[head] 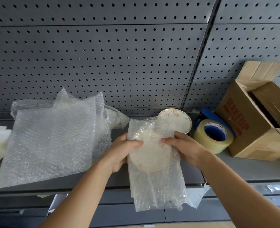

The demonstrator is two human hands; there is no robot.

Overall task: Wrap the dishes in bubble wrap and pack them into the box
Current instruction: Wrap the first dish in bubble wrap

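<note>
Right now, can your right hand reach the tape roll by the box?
Probably yes, once freed: the right hand grips the wrapped plate with the left hand. The tape roll lies just to its right on the shelf, nothing between them.

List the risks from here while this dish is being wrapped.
The round white dish in clear bubble wrap is held over the edge of the grey shelf by the left hand and right hand; a slip might drop it.
Its loose lower wrap may unfold.
The bare gold-rimmed floral plate just behind could get knocked.
</note>
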